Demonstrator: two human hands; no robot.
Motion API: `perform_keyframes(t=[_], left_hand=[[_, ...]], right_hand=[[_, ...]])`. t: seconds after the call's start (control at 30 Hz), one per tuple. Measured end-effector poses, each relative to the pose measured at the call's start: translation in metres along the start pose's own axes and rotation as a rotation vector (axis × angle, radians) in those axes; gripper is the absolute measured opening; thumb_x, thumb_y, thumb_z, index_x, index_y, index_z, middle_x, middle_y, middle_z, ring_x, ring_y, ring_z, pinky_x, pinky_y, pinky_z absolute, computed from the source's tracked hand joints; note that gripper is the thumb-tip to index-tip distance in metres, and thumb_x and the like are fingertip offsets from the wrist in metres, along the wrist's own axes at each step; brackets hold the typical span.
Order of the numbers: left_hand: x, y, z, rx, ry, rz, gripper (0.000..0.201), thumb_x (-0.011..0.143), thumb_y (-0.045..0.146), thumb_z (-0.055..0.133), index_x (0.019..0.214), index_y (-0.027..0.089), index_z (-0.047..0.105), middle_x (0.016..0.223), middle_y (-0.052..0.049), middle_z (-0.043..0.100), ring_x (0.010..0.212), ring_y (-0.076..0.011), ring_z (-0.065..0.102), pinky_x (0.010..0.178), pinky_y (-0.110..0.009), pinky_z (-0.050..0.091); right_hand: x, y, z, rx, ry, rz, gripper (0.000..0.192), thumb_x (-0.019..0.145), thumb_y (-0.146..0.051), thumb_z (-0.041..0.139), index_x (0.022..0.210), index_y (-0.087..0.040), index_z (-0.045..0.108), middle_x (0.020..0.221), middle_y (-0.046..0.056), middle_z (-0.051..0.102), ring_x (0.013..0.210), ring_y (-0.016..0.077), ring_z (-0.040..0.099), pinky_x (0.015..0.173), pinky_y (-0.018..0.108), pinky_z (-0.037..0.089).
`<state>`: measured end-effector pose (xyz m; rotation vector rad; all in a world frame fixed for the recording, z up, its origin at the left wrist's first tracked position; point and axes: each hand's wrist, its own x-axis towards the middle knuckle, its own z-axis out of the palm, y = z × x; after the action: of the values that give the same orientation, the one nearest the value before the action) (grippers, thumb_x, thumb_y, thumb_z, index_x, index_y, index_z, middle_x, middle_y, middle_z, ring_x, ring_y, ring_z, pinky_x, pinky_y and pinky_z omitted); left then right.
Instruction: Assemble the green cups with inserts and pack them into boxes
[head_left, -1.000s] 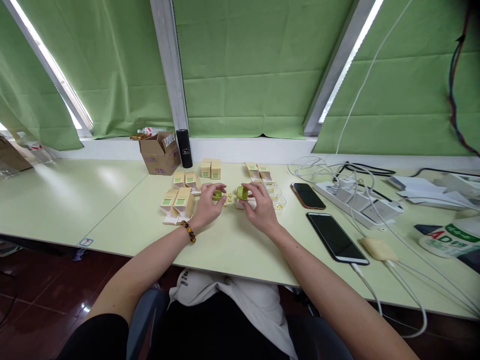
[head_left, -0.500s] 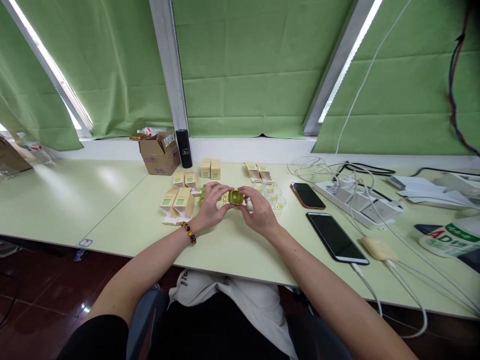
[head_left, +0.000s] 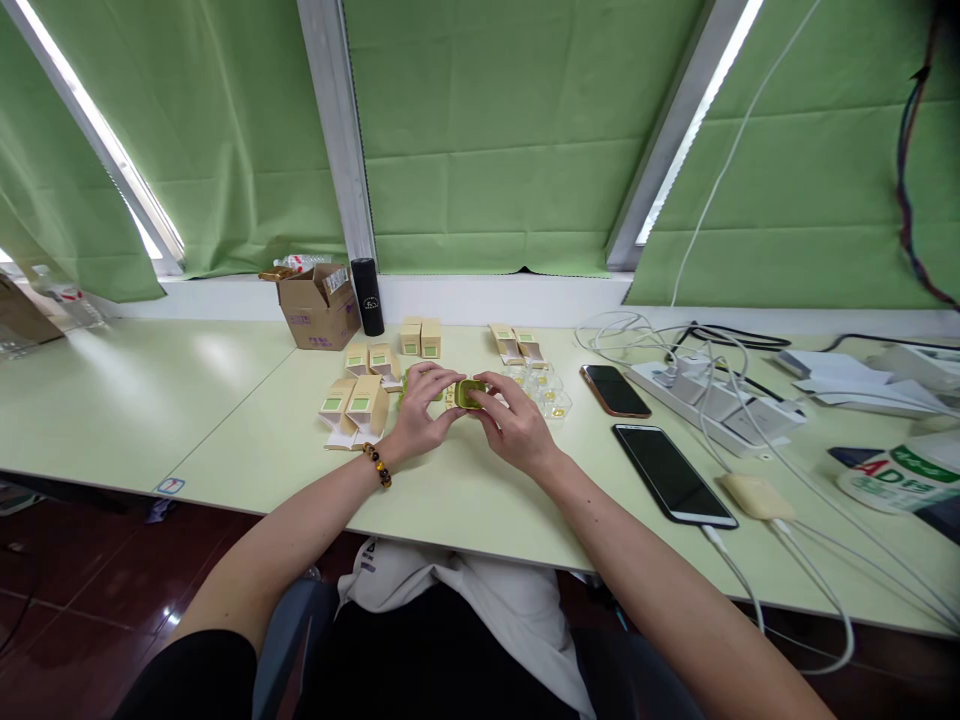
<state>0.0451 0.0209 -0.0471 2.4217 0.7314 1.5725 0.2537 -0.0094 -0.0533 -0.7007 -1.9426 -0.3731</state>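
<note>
My left hand (head_left: 420,410) and my right hand (head_left: 512,425) meet over the pale green table (head_left: 465,490) and together grip a small green case (head_left: 469,393) between their fingertips. A bead bracelet (head_left: 377,464) circles my left wrist. Several small tan cartons with green labels (head_left: 358,404) stand just left of my left hand. Clear little trays holding yellow pieces (head_left: 551,395) lie just right of my right hand. What lies under my fingers is hidden.
A brown cardboard box (head_left: 319,305) and a black cylinder (head_left: 368,283) stand at the back by the windowsill. Two phones (head_left: 670,472) (head_left: 615,390), a power strip (head_left: 716,400) with tangled white cables and a yellowish charger (head_left: 757,497) fill the right side.
My hands, each holding a green piece a second ago, have come together; the two pieces now sit joined as one case between both hands.
</note>
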Motion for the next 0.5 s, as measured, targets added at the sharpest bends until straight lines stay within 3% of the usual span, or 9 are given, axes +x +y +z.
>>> perform_keyframes(t=[0.2, 0.5], left_hand=[[-0.0005, -0.0027, 0.0008, -0.013, 0.032, 0.033, 0.042, 0.092, 0.037, 0.079, 0.131, 0.025, 0.070, 0.121, -0.012, 0.074, 0.125, -0.0317, 0.056, 0.113, -0.057, 0.047], [0.0001, -0.0035, 0.0013, -0.015, 0.041, 0.056, 0.042, 0.093, 0.038, 0.078, 0.132, 0.024, 0.071, 0.121, -0.013, 0.074, 0.123, -0.0309, 0.057, 0.112, -0.057, 0.047]], right_hand=[[0.0020, -0.0019, 0.0003, -0.010, -0.015, 0.006, 0.028, 0.107, -0.022, 0.051, 0.128, -0.026, 0.068, 0.127, 0.016, 0.067, 0.108, 0.0292, 0.068, 0.087, 0.050, 0.065], [0.0007, -0.0008, 0.0000, 0.011, 0.045, -0.002, 0.024, 0.104, -0.018, 0.058, 0.123, -0.026, 0.069, 0.130, 0.016, 0.070, 0.108, 0.0279, 0.072, 0.089, 0.047, 0.065]])
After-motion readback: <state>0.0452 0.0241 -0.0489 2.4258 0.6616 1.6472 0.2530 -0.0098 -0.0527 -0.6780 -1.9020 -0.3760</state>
